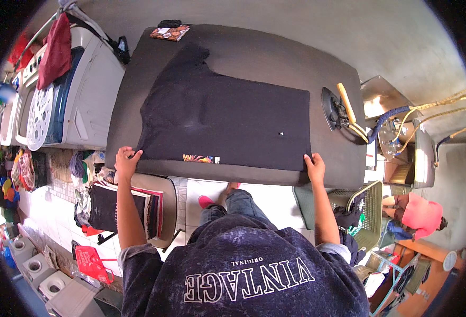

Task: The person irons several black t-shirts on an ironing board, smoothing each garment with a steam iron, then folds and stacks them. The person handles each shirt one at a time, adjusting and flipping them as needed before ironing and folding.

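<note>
- The left hand's [126, 161] grip pinches the near left corner of the black cotton T-shirt [227, 119]; the right hand's [315, 166] grip pinches its near right corner.
- The T-shirt lies flat on the dark padded desk [137, 79].
- A steam iron [332, 108] rests right of the T-shirt.

T-shirt [227, 121] on table [323, 68], iron [334, 108] right

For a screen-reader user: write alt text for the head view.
Seen from above, a person's left hand and right hand pinch the near edge of a dark T-shirt spread flat on a padded ironing table. An iron rests at the right; folded clothes lie lower left.
</note>
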`<state>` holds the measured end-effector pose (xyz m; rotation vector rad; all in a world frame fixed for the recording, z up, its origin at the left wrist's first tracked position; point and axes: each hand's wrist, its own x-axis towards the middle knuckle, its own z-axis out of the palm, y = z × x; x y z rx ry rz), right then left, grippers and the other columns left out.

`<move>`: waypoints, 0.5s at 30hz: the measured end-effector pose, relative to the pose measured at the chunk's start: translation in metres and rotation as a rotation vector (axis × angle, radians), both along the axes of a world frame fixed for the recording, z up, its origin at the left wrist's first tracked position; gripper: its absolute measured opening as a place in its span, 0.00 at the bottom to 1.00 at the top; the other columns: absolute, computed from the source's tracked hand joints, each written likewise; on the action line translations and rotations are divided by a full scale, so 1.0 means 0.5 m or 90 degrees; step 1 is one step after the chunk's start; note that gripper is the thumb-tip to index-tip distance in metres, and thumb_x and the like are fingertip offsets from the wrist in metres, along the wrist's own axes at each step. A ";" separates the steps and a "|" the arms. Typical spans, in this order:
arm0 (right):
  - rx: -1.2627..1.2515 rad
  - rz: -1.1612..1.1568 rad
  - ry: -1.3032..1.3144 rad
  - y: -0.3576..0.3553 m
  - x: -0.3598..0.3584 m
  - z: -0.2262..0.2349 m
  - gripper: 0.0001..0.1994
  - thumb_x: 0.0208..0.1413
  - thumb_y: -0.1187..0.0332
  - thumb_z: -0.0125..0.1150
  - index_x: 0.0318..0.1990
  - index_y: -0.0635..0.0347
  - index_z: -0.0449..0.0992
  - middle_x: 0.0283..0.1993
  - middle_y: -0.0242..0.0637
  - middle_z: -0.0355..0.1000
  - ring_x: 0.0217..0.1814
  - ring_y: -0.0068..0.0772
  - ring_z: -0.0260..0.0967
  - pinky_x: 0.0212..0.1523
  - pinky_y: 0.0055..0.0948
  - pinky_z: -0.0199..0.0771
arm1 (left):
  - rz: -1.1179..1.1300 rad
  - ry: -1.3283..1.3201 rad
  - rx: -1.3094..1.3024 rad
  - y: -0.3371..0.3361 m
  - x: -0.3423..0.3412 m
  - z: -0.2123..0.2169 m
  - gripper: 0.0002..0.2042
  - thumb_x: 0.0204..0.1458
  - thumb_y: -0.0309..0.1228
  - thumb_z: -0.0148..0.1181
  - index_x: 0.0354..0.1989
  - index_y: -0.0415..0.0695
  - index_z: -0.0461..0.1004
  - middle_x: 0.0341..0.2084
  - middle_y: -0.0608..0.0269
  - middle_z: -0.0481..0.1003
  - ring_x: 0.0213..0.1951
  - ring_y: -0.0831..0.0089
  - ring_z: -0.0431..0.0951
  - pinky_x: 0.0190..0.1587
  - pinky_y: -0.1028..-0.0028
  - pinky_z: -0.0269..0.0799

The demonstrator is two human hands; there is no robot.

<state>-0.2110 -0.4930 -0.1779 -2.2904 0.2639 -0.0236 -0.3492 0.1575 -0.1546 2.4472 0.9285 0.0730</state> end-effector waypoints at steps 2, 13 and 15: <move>-0.094 -0.076 -0.022 0.041 0.003 0.021 0.19 0.56 0.54 0.63 0.34 0.66 0.73 0.27 0.45 0.74 0.29 0.36 0.71 0.36 0.36 0.70 | 0.021 -0.073 0.019 -0.010 -0.012 -0.014 0.18 0.45 0.47 0.69 0.25 0.43 0.78 0.46 0.66 0.74 0.51 0.63 0.72 0.53 0.65 0.66; -0.252 -0.067 -0.115 0.052 -0.035 0.057 0.13 0.58 0.57 0.60 0.32 0.59 0.73 0.24 0.46 0.72 0.29 0.53 0.67 0.39 0.42 0.63 | -0.072 -0.194 0.065 -0.002 -0.058 -0.030 0.15 0.47 0.40 0.70 0.28 0.40 0.76 0.50 0.62 0.71 0.51 0.60 0.69 0.53 0.63 0.64; -0.329 -0.020 -0.054 0.050 -0.049 0.044 0.13 0.57 0.59 0.61 0.30 0.58 0.72 0.24 0.45 0.72 0.30 0.49 0.67 0.39 0.41 0.61 | -0.069 -0.172 0.115 -0.002 -0.071 -0.043 0.15 0.46 0.40 0.70 0.28 0.41 0.76 0.50 0.62 0.71 0.50 0.59 0.70 0.52 0.62 0.65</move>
